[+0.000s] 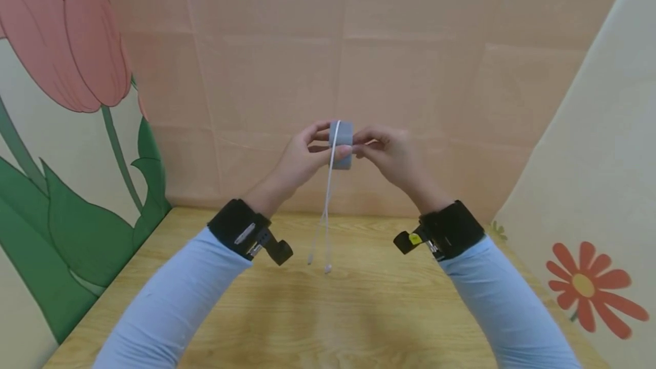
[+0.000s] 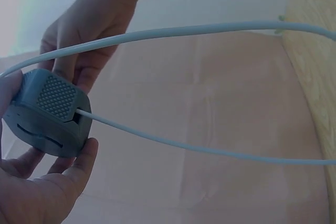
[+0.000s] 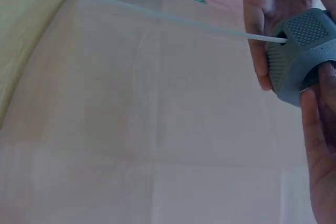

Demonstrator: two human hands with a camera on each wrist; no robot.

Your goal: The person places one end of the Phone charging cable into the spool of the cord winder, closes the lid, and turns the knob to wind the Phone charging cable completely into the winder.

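Both hands hold the grey cable box (image 1: 341,144) up in the air above the desk (image 1: 328,312): the left hand (image 1: 302,158) grips one side, the right hand (image 1: 392,155) pinches the other. The white cable (image 1: 326,215) hangs down from it. The winding step seems in hand; next, I think, a steady grip and a slow turn.

case (image 2: 50,114): grey matt plastic, one face a grid of small bumps
cable (image 1: 328,204): white, smooth, slightly glossy plastic sheath
bench (image 1: 359,306): pale wood grain, smooth with a soft sheen
backdrop (image 1: 410,61): peach cloth, matt, creased
sleeves (image 1: 169,306): light blue smooth cloth
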